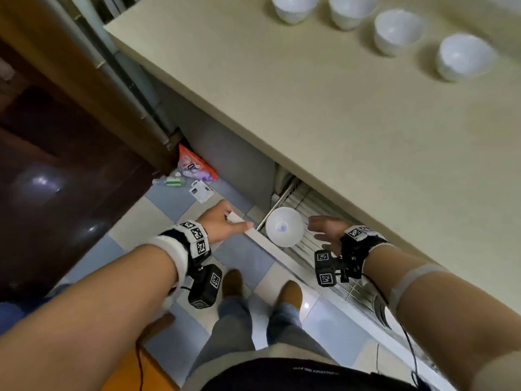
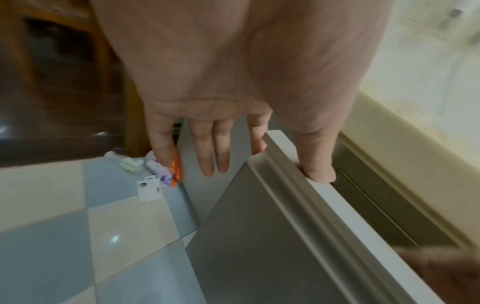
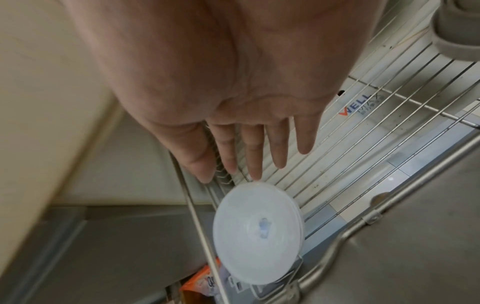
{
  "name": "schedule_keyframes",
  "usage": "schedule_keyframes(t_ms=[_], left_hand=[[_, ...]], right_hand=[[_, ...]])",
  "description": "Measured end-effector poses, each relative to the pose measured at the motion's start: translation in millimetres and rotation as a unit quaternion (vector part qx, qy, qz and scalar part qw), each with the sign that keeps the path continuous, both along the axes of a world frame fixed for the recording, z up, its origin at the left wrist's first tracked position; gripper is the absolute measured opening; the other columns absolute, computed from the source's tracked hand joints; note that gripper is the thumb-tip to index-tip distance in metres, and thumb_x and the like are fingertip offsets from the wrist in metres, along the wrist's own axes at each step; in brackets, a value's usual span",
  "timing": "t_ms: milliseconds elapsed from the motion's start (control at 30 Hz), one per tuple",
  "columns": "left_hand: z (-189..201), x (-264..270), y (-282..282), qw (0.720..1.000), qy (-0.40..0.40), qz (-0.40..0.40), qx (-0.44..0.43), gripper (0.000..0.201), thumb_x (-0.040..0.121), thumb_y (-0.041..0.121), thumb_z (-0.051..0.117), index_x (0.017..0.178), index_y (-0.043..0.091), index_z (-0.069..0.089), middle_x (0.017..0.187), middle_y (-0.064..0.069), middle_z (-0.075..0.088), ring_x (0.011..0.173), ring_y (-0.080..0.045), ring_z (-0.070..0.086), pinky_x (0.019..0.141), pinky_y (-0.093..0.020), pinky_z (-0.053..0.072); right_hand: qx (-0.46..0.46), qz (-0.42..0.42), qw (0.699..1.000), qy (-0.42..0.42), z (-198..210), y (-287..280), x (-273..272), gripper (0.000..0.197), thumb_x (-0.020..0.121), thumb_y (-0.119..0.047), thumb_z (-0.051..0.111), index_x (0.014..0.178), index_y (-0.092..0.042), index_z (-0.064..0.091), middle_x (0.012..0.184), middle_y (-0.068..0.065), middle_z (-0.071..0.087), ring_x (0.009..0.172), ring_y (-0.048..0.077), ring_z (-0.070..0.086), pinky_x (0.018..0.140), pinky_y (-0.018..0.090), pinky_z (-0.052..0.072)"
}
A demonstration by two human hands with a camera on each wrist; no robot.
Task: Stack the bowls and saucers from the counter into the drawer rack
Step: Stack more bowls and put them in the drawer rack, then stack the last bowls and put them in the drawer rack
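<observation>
Several white bowls (image 1: 397,31) stand in a row on the beige counter (image 1: 310,94). Below it a drawer is pulled out, showing a wire rack (image 1: 310,198) (image 3: 389,123). One white bowl (image 1: 284,230) (image 3: 259,232) sits in the rack's left end. My right hand (image 1: 315,230) (image 3: 246,164) hovers just right of that bowl with fingers spread and straight, holding nothing. My left hand (image 1: 236,221) (image 2: 259,164) rests on the left corner of the drawer front (image 1: 270,246) (image 2: 285,205), thumb on its top edge, fingers straight.
The counter edge overhangs the back of the rack. A grey container (image 3: 457,30) stands farther along the rack. An orange packet (image 1: 197,166), a small bottle and a card lie on the tiled floor left of the drawer. My feet stand close to the drawer front.
</observation>
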State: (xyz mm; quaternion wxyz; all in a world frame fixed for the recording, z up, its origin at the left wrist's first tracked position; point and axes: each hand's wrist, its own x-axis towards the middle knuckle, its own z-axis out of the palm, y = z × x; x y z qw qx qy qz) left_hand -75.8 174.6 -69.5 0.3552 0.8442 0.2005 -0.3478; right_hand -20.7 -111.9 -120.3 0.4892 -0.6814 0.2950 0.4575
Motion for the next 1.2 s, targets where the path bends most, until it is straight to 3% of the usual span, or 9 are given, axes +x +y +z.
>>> schedule_keyframes(t_ms=[100,200,367,500,733,833,967,1067,1200], left_hand=[[17.9,20.7,0.0,0.991,-0.014,-0.122,0.054,0.047,0.081,0.056,0.071,0.105,0.017,0.059,0.098,0.004,0.055,0.097,-0.017,0.056,0.078,-0.027,0.043],[45.1,59.3,-6.6,0.975,-0.033,-0.217,0.028,0.033,0.089,0.046,0.064,0.072,0.018,0.058,0.07,0.002,0.057,0.072,-0.018,0.057,0.063,-0.026,0.04],[103.5,124.0,-22.2,0.983,-0.028,-0.107,-0.144,0.026,0.099,0.037,0.054,0.111,0.014,0.057,0.11,-0.005,0.069,0.098,-0.02,0.068,0.089,-0.036,0.05],[138.5,174.1,-35.3,0.977,-0.081,-0.049,-0.193,0.019,0.1,0.032,0.055,0.1,0.014,0.058,0.107,-0.009,0.069,0.091,-0.021,0.069,0.078,-0.031,0.049],[154.1,258.5,-55.3,0.953,-0.105,0.098,-0.266,0.011,0.1,0.025,0.056,0.094,0.016,0.052,0.111,-0.013,0.065,0.097,-0.029,0.067,0.096,-0.042,0.047],[143.9,302.9,-63.9,0.933,-0.114,0.195,-0.281,0.024,0.1,0.023,0.055,0.12,0.009,0.054,0.11,-0.014,0.065,0.092,-0.028,0.068,0.087,-0.041,0.051],[128.0,358.0,-69.5,0.895,-0.084,0.3,-0.318,0.043,0.102,0.025,0.051,0.141,0.012,0.04,0.14,-0.018,0.055,0.105,-0.033,0.067,0.08,-0.044,0.056],[115.1,390.8,-65.7,0.882,-0.089,0.344,-0.309,0.044,0.103,0.025,0.047,0.143,0.011,0.035,0.142,-0.019,0.054,0.106,-0.035,0.068,0.077,-0.043,0.057],[100.0,428.6,-54.2,0.866,-0.133,0.387,-0.288,0.059,0.099,0.027,0.053,0.153,0.02,0.027,0.136,-0.025,0.053,0.088,-0.034,0.071,0.073,-0.044,0.061]], right_hand=[[0.028,-0.044,0.998,-0.047,44.0,7.6,-17.0,0.041,0.089,-0.012,0.064,0.13,-0.018,0.061,0.129,0.007,0.068,0.107,0.024,0.066,0.084,0.032,0.045],[0.086,-0.059,0.992,-0.073,87.8,17.7,-22.1,0.035,0.091,-0.01,0.059,0.125,-0.019,0.064,0.117,0.005,0.075,0.107,0.026,0.072,0.102,0.036,0.047],[0.169,-0.131,0.964,-0.16,151.7,18.3,-5.9,0.034,0.096,-0.009,0.05,0.126,-0.019,0.062,0.122,0.005,0.073,0.111,0.028,0.07,0.104,0.041,0.047],[0.158,-0.207,0.939,-0.226,187.5,-1.3,18.0,0.033,0.097,-0.01,0.049,0.127,-0.014,0.061,0.126,0.011,0.069,0.109,0.032,0.07,0.103,0.043,0.05],[0.09,-0.366,0.885,-0.275,193.6,-57.6,98.3,0.021,0.095,-0.012,0.055,0.114,-0.006,0.061,0.127,0.022,0.063,0.093,0.036,0.071,0.08,0.039,0.058],[0.081,-0.411,0.865,-0.275,179.8,-77.5,149.9,0.025,0.098,-0.012,0.053,0.122,-0.005,0.053,0.125,0.022,0.06,0.091,0.036,0.071,0.077,0.04,0.058],[0.071,-0.48,0.834,-0.263,158.3,-101.8,215.1,0.051,0.096,-0.012,0.055,0.144,-0.008,0.036,0.123,0.021,0.056,0.09,0.036,0.074,0.078,0.043,0.061],[0.05,-0.524,0.808,-0.266,150.9,-116.2,250.3,0.058,0.095,-0.012,0.055,0.148,-0.012,0.029,0.122,0.022,0.055,0.089,0.038,0.075,0.082,0.047,0.061],[0.018,-0.557,0.786,-0.268,148.1,-125.3,279.8,0.06,0.095,-0.016,0.054,0.148,-0.016,0.026,0.123,0.022,0.054,0.087,0.036,0.074,0.084,0.049,0.061]])
